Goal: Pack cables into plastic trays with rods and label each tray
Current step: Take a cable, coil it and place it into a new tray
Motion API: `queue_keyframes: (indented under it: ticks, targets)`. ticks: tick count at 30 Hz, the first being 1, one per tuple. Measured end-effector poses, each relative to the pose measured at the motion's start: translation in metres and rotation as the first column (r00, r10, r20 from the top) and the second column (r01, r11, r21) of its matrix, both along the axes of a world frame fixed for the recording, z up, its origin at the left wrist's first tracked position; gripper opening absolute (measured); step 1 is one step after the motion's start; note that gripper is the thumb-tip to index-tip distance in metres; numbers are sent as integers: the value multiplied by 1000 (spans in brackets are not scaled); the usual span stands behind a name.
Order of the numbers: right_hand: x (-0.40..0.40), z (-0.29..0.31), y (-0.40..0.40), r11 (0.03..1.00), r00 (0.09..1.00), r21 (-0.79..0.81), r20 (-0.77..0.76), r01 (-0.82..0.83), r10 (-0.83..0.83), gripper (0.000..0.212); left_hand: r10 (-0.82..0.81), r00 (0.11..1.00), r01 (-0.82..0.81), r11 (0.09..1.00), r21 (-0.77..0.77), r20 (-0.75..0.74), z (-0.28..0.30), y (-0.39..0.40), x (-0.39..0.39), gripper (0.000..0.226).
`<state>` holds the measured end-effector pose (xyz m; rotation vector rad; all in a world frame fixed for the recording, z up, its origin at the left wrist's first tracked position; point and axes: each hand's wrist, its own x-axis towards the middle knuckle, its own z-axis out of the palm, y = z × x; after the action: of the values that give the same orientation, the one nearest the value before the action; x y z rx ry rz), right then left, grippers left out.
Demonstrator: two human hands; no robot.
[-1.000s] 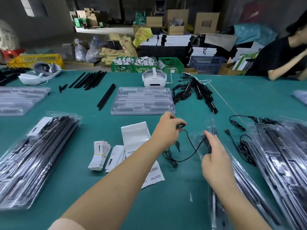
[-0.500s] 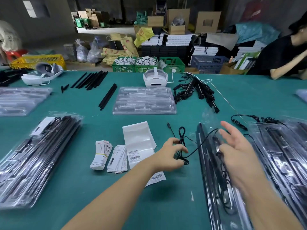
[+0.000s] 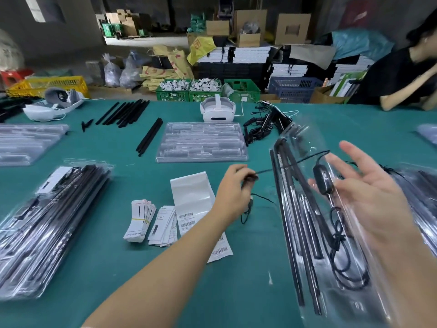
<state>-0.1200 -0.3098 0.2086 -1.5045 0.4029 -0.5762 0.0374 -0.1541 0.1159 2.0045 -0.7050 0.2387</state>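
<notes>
Green counter (image 3: 94, 268) under both hands, storeroom boxes (image 3: 249, 20) beyond.
Left hand (image 3: 233, 192) pinches black cable (image 3: 293, 163); right hand (image 3: 371, 197), fingers spread, supports clear tray (image 3: 307, 143).

Now lifted and tilted off the green table: clear plastic tray (image 3: 331, 233) holding black rods, propped on open right hand (image 3: 369, 197). Moved up and leftward: left hand (image 3: 233, 185), pinching thin black cable (image 3: 290, 163), now drawn taut across the tray.
</notes>
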Motion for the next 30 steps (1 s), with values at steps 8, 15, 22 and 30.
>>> queue_keyframes:
  ticks: [8, 15, 22, 30]
  targets:
    - [2, -6, 33, 956, 990, -293, -139, -19, -22, 82, -22, 918, 4, 999, 46, 396, 96, 27, 10, 23]
    - [34, -64, 95, 836, 929, -504, -370, -216, 17, 71, -8, 937, -143, 904, 403, 350, 107, 73, 23, 21]
    - [68, -127, 145, 671, 878, -653, -479, -351, -7, 89, 72, 994, -112, 766, 633, 88, 58, 117, 29, 18]
    - [69, -179, 123, 513, 824, -767, -536, -385, -184, 88, 115, 984, -8, 785, 620, -133, 26, 131, 22, 21]
